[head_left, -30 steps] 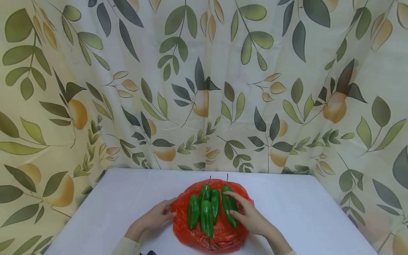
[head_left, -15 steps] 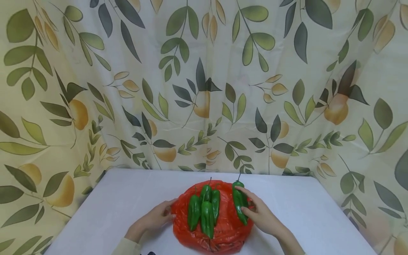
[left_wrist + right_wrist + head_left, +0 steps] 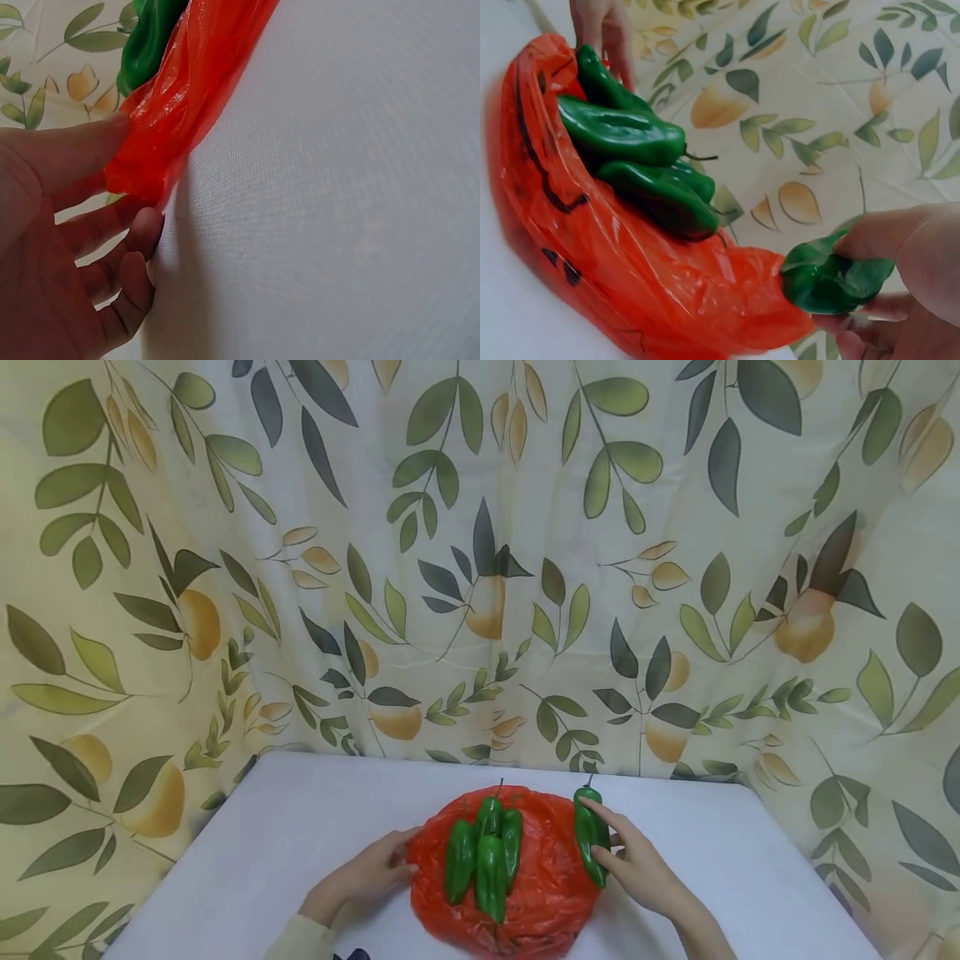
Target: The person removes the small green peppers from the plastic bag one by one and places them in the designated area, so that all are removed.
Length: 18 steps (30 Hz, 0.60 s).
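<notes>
A crumpled red plastic bag [image 3: 551, 868] lies on the table with several long green peppers [image 3: 491, 872] grouped on its left half. My right hand [image 3: 641, 864] grips another green pepper [image 3: 589, 839] by its side, above the bag's right edge, its stem pointing away from me. In the right wrist view the thumb presses on that pepper [image 3: 817, 281] from above and fingers curl beneath it. My left hand [image 3: 369, 867] pinches the bag's left edge; the left wrist view has the thumb on top of the red plastic [image 3: 161, 127] and fingers below.
White cloth covers the table [image 3: 315, 802]. A leaf-and-fruit patterned curtain [image 3: 480, 677] hangs behind it and along both sides. At the front edge a small dark object [image 3: 358, 954] shows partly, near the left sleeve [image 3: 300, 939].
My right hand has carried its pepper to the right, away from the other peppers and out to the bag's right edge. The left hand has stayed at the bag's left edge.
</notes>
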Tool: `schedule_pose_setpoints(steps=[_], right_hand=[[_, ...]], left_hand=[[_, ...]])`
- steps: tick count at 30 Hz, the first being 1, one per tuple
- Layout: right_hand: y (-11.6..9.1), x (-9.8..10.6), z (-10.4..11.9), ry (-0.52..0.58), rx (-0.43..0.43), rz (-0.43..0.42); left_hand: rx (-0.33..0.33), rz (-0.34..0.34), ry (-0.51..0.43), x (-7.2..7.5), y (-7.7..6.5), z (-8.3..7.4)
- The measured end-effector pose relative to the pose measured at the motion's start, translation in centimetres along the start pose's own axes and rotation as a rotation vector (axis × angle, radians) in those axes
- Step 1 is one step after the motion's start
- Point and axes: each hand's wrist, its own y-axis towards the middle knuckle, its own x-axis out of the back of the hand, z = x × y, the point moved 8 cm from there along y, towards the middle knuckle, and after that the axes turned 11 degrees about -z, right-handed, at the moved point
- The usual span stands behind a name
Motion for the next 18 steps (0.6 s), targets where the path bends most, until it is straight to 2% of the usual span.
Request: schedule_pose_setpoints(steps=[4,18], right_hand=[[-0.1,1.0,-0.6,-0.044,-0.001,-0.029],[0.1,2.4,-3.0,-0.147,-0.053,-0.008]], left_hand=[[0.002,0.000,0.007,-0.2,0.0,-0.3],[0.001,-0.007,0.026,-0.2,-0.1,-0.3]])
